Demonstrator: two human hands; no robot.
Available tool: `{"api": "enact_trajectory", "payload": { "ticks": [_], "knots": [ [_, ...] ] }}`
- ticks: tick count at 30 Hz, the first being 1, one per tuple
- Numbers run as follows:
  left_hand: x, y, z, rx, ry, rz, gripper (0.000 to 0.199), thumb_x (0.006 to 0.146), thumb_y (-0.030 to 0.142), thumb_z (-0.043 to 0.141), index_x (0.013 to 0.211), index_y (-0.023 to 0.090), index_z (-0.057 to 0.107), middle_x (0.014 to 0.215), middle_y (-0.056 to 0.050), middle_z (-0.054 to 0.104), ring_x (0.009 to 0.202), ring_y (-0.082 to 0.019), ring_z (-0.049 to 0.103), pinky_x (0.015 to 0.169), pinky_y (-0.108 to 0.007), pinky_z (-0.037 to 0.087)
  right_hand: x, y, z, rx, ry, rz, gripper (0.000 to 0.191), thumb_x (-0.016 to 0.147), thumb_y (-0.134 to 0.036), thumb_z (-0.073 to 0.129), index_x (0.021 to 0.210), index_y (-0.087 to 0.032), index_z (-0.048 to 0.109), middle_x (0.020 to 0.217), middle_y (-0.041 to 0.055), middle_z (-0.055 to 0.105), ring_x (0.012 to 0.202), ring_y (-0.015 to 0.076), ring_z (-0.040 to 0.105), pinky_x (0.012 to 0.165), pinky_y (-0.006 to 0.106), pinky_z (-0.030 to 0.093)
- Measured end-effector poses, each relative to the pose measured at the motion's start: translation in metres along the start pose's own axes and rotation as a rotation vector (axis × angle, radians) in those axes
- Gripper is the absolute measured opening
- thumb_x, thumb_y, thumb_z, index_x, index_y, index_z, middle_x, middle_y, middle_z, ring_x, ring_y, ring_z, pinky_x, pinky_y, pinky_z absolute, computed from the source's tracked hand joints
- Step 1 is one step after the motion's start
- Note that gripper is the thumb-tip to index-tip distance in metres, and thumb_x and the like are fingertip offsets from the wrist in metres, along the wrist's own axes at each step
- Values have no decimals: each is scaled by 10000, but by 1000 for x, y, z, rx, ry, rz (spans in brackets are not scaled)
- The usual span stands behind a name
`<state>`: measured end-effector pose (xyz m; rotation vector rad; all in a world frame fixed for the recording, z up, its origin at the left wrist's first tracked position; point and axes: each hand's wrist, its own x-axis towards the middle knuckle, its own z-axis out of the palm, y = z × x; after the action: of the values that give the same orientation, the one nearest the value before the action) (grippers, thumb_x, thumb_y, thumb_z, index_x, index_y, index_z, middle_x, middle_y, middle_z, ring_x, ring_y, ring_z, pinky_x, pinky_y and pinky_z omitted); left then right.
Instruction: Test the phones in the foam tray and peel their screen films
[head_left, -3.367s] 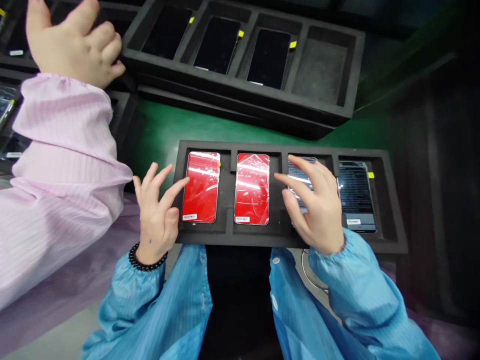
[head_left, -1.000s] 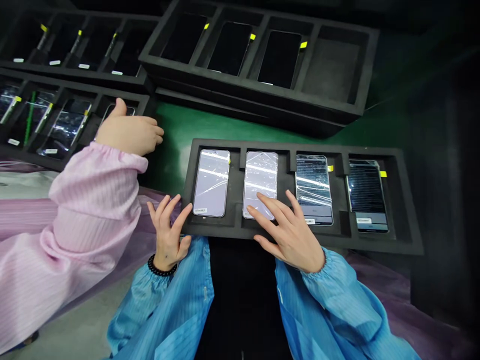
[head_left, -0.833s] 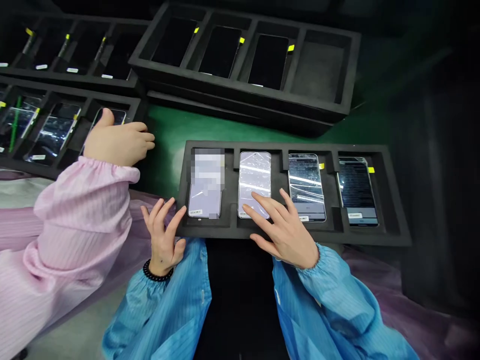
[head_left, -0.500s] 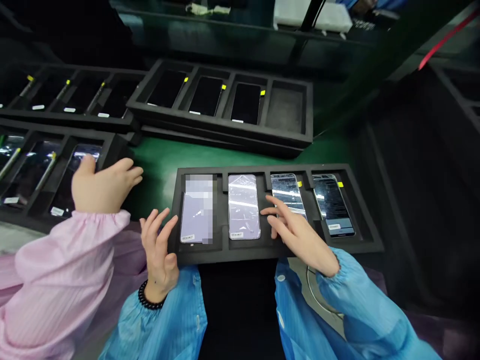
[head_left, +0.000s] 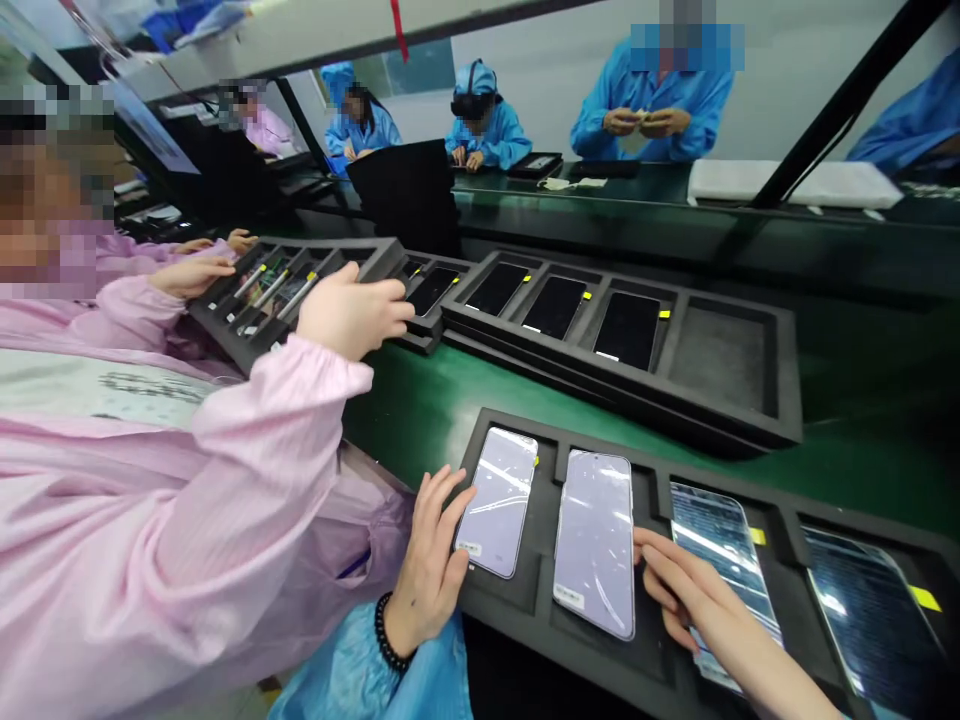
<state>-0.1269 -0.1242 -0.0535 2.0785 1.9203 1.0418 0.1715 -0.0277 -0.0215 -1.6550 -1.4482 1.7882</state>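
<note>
A black foam tray (head_left: 525,610) lies in front of me with a smartphone in each compartment. My left hand (head_left: 431,560) is at the tray's left end, fingers stretched out along the edge of the leftmost smartphone (head_left: 498,500), which has a lit pale-lilac screen. My right hand (head_left: 694,590) holds nothing; its extended fingertips are at the right edge of the second smartphone (head_left: 595,540), also lit lilac. Whether they touch it I cannot tell. Beneath my right hand is a dark-screened smartphone (head_left: 716,540), partly covered; another dark smartphone (head_left: 874,610) lies at the far right.
Behind stands a stack of black trays (head_left: 780,350); the top one holds three smartphones and a vacant right compartment. At left, a co-worker in a pink sleeve (head_left: 277,440) holds a tilted tray (head_left: 382,258) of phones. Other workers sit across the green bench (head_left: 405,400).
My view has swung up and left. The co-worker's tray is now lifted and tilted in their hands. My left hand has come over the tray's left edge; my right fingertips stay beside the second smartphone.
</note>
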Motion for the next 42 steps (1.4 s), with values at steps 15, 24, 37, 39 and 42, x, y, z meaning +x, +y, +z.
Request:
{"api": "enact_trajectory", "payload": {
  "ticks": [15, 24, 37, 39, 42],
  "knots": [
    [42, 70, 24, -1292, -137, -540, 560, 1014, 454, 411, 1544, 281, 350, 1664, -24, 282, 1568, -196, 185, 1318, -385, 124, -6, -15, 0, 50, 28, -125, 840, 728, -854, 557, 1088, -99, 632, 475, -117, 244, 461, 76, 210, 462, 232, 175],
    [64, 110, 41, -2029, -706, -890, 808, 949, 715, 284, 1278, 73, 648, 1243, -188, 698, 1266, -338, 602, 1131, -476, 399, -46, -25, 24, 129, 88, -272, 672, 867, -737, 541, 1200, -164, 650, 524, -63, 374, 472, 105, 355, 438, 211, 338],
    [32, 114, 23, -1917, -882, -835, 873, 912, 778, 309, 1220, 49, 678, 1028, -160, 740, 880, -232, 726, 844, -315, 559, -60, -44, 19, -406, 704, -637, 173, 934, -350, 580, 819, -221, 580, 634, -62, 512, 544, 82, 482, 575, 214, 381],
    [29, 114, 22, -1895, -900, -834, 872, 916, 772, 308, 1231, 45, 671, 1032, -168, 734, 887, -237, 722, 844, -319, 563, -60, -42, 21, -452, 733, -671, 254, 966, -308, 547, 734, -212, 511, 622, -61, 476, 551, 77, 455, 575, 218, 349],
    [26, 114, 22, -1884, -920, -824, 873, 912, 773, 315, 1242, 44, 662, 1046, -170, 725, 901, -237, 715, 856, -319, 565, -61, -38, 23, -474, 748, -721, 304, 995, -253, 508, 700, -206, 453, 613, -62, 433, 544, 71, 421, 565, 222, 323]
  ]
}}
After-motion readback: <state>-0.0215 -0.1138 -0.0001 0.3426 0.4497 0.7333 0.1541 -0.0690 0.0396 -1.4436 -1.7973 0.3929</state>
